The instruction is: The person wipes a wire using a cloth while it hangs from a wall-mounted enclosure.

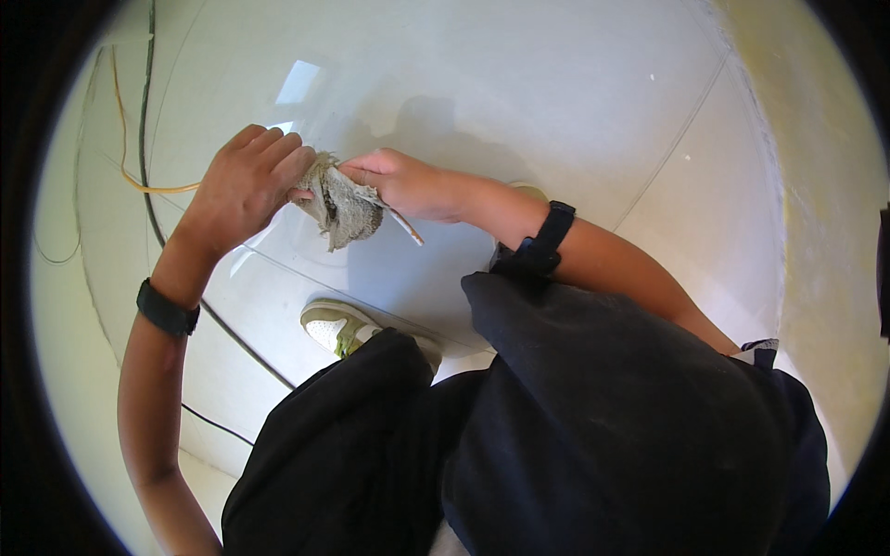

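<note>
A frayed grey-beige rag (350, 208) hangs bunched between my two hands, above the floor. My left hand (252, 181) is closed round its left side, knuckles up. A thin orange cable (167, 190) runs from the left up to this hand. My right hand (394, 181) pinches the rag's upper right edge between thumb and fingers. Below the right hand a thin white and brownish end (408, 228) sticks out past the rag. Whether it belongs to the orange cable cannot be made out, as the rag and fingers hide the middle.
A thick black cable (218, 320) runs along the left over the pale, glossy tiled floor (593, 120). A thinner dark cable (218, 423) lies near my left leg. My shoe (336, 324) stands below the rag. A yellowish wall surface (820, 139) borders the right side.
</note>
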Motion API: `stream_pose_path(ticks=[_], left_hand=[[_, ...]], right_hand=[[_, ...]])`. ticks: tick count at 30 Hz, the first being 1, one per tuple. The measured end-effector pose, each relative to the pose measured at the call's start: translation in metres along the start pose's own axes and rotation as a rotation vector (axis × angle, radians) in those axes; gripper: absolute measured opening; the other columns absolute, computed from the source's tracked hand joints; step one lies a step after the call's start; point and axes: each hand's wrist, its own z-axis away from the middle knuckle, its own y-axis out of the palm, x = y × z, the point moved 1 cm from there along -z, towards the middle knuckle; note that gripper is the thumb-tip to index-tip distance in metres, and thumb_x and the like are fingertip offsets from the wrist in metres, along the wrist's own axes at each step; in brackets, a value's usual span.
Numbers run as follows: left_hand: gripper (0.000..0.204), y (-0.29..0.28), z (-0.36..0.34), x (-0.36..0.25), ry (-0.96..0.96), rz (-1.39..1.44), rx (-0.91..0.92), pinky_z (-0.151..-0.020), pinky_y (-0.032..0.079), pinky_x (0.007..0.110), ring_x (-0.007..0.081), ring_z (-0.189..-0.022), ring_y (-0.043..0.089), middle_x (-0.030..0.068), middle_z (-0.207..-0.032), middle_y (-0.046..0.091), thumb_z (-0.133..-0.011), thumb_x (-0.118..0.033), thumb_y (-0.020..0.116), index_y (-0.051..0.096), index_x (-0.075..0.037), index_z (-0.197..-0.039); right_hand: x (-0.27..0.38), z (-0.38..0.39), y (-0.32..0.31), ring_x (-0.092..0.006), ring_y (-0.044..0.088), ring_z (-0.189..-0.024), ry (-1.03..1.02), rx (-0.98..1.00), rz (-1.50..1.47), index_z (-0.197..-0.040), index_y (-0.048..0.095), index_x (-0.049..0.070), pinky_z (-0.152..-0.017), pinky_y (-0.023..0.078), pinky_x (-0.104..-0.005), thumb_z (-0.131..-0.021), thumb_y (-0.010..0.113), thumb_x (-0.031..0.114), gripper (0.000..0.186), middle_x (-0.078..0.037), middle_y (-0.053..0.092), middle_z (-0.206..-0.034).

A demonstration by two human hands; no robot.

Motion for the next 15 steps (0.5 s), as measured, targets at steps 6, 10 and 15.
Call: stream_pose_path(ticks=[6,10,15], left_hand=[[0.034,0.018,0.035,0.047,-0.076,-0.074,0.031,-0.068,0.041,0.039,0.0297,-0.073,0.048,0.0128,-0.081,0.052,-0.082,-0.035,0.052,0.05,-0.002,-0.092],[0.034,0.032,0.045,0.061,-0.142,0.008,-0.01,-0.069,0.042,0.039,0.0313,-0.075,0.049,0.0139,-0.082,0.053,-0.086,-0.033,0.05,0.05,0.0,-0.096],[0.033,0.04,0.031,0.045,-0.165,0.102,-0.031,-0.071,0.043,0.04,0.0325,-0.078,0.051,0.0144,-0.086,0.054,-0.086,-0.03,0.051,0.05,0.001,-0.099]], right_hand=[[0.01,0.012,-0.012,-0.0059,0.045,-0.066,0.052,-0.095,0.218,-0.104,0.059,0.003,-0.06,0.04,-0.0229,-0.095,0.042,0.019,0.025,0.003,0.053,-0.074],[0.003,0.008,-0.018,-0.0027,0.042,-0.055,0.039,-0.069,0.217,-0.113,0.058,0.007,-0.048,0.035,-0.0195,-0.096,0.041,0.02,0.028,0.005,0.051,-0.07],[-0.011,0.01,-0.031,-0.0031,0.044,-0.06,0.053,-0.085,0.248,-0.112,0.058,0.004,-0.052,0.037,-0.0203,-0.095,0.041,0.017,0.027,0.004,0.054,-0.075]])
